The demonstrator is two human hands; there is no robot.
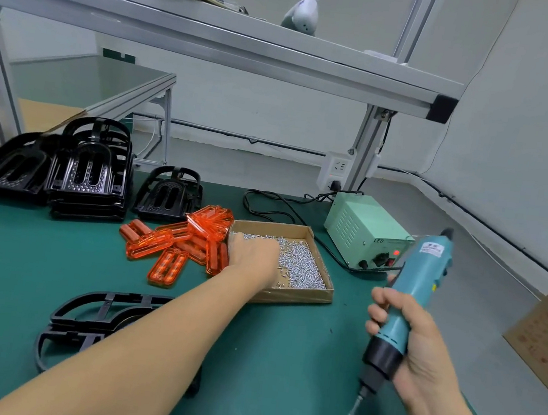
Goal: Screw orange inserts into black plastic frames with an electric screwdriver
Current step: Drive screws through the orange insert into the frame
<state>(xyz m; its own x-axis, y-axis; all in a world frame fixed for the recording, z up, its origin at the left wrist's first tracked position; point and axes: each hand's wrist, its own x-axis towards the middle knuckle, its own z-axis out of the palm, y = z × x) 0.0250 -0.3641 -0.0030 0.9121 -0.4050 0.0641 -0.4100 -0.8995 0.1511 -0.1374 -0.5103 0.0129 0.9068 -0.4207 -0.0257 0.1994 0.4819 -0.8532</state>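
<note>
Head view, the only one here. Your left hand (252, 256) is reaching into the shallow cardboard tray (310, 294) in the middle of the frame, down on the pile of small silver screws (303, 266). You only see the back of it, so I can't tell if the fingers are pinching a screw or just lying spread on the heap.

Your right hand (418, 342), lower right, has its fingers wrapped round the teal electric screwdriver (405, 309). It's tilted, bit pointing down and left above the green counter (281, 363), and the cord end points toward the upper right.

The orange inserts (181, 244) sit in a loose heap just left of the tray, some touching its wall. One black plastic frame (94, 309) lies flat at lower left, partly under your left forearm. Can't see whether an insert is in it. More black frames are piled in stacks (87, 170) at the left edge further back, with a single one (170, 194) behind the orange pile.

A pale green power box (362, 232) sits right of the tray at the back, red light on, black cable looping behind. A cardboard box (547, 330) is at the right edge, off the counter.
</note>
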